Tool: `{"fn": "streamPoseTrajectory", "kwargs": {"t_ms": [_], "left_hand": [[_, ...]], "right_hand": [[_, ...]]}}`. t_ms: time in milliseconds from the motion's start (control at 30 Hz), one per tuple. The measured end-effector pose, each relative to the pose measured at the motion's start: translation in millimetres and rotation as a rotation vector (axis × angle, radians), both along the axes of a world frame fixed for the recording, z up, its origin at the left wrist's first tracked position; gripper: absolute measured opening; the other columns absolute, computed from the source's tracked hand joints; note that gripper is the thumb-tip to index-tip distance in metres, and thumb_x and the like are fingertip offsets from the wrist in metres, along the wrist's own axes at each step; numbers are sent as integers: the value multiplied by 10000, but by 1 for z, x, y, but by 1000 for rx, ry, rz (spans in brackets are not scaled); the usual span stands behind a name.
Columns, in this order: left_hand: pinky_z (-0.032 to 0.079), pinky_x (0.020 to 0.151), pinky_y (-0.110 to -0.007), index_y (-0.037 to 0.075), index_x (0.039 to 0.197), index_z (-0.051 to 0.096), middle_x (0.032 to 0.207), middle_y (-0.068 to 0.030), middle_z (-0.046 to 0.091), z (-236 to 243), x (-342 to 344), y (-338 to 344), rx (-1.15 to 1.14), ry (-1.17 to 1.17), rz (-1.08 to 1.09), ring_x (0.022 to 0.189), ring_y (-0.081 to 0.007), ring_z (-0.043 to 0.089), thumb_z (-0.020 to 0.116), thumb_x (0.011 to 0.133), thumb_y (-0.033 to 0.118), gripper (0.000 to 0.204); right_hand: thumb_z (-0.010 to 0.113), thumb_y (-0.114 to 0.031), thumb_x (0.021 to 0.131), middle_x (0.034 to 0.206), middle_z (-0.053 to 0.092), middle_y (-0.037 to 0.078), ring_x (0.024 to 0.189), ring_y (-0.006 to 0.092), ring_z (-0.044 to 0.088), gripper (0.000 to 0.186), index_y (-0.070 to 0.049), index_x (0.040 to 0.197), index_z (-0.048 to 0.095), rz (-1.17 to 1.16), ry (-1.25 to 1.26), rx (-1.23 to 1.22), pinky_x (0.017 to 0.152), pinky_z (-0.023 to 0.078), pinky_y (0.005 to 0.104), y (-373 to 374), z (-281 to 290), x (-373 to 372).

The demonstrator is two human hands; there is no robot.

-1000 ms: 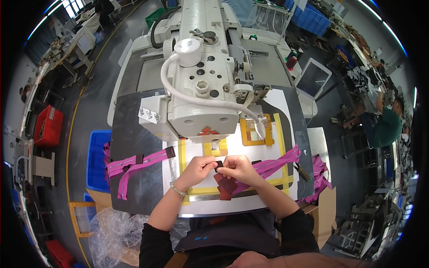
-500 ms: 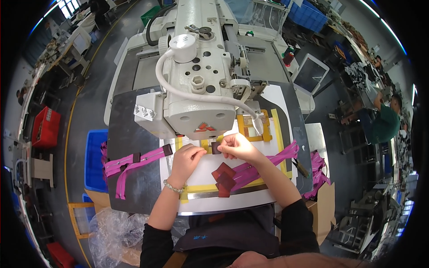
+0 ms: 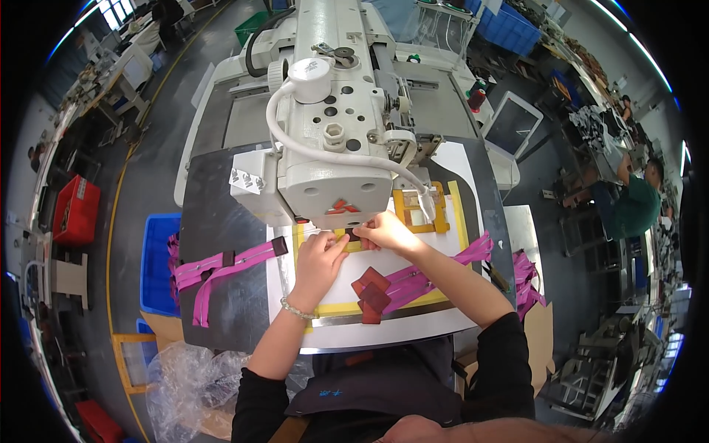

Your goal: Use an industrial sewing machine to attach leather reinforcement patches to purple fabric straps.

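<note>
Under the sewing head [image 3: 332,184], a small dark patch [image 3: 353,232] lies at the yellow template [image 3: 354,247]. My right hand [image 3: 384,236] pinches it. My left hand [image 3: 321,262] is at the template's left, fingers bent and drawn together; what they hold, if anything, is hidden. Reddish-brown patches [image 3: 369,295] lie below my hands on pink zipper strips [image 3: 421,284]. More pink zipper strips with dark tabs [image 3: 221,269] lie to the left, on the dark plate [image 3: 218,310]. A larger yellow frame [image 3: 438,210] sits right of my right hand.
A blue bin [image 3: 159,262] stands left of the machine, a red bin [image 3: 77,210] farther left, and a cardboard box [image 3: 538,336] at the right. Clear plastic bags [image 3: 185,391] lie lower left. A screen [image 3: 512,129] stands back right. A co-worker in green [image 3: 636,203] is at a bench on the right.
Both hands have moved up to the template under the head, my right hand carrying the dark patch away from the reddish patches, which now lie on the pink strips.
</note>
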State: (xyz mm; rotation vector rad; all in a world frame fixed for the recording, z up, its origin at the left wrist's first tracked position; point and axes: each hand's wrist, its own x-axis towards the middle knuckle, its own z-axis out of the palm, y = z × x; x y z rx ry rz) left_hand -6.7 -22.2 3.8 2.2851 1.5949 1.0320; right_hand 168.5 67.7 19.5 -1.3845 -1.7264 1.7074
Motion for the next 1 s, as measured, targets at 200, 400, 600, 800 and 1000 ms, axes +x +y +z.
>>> {"fn": "streamPoseTrajectory", "kwargs": {"t_ms": [200, 400, 600, 800, 1000], "left_hand": [[411, 765, -363, 104, 1098, 663, 989, -28, 575, -2, 9, -5, 82, 304, 62, 897, -198, 538, 684, 769, 167, 336], [395, 879, -376, 66, 1093, 642, 1131, -51, 596, -4, 10, -1, 126, 411, 17, 1057, -203, 543, 646, 794, 144, 309], [349, 973, -414, 54, 1111, 636, 1210, -37, 608, -5, -2, 3, 29, 229, -87, 1156, -160, 529, 655, 797, 137, 325], [336, 981, -403, 52, 1124, 640, 1192, -36, 624, -1, -9, 8, -42, 161, -131, 1142, -159, 539, 663, 797, 152, 343], [334, 981, -389, 49, 1142, 638, 1178, -46, 633, -1, -12, 10, -69, 135, -151, 1133, -177, 545, 668, 797, 160, 363]], "right_hand": [[625, -140, 822, 547, 613, 82, 443, 113, 561, 204, 14, 688, 619, -9, -47, 20, 420, 449, 254, -1, 3, 0], [622, -150, 823, 541, 608, 81, 439, 115, 559, 228, 14, 666, 611, 30, -47, 42, 415, 446, 257, -1, 7, 1], [673, -128, 799, 610, 633, 79, 506, 138, 597, 159, -20, 700, 610, 274, -131, 203, 453, 461, 274, 2, 15, 23], [663, -64, 742, 972, 676, 57, 884, 210, 632, 223, -76, 964, 686, 476, -80, 1227, 769, 461, 328, 1, -3, 45], [637, -56, 710, 1163, 636, 44, 1012, 186, 591, 394, -60, 1103, 641, 545, -82, 1358, 810, 430, 348, 0, -9, 50]]}}
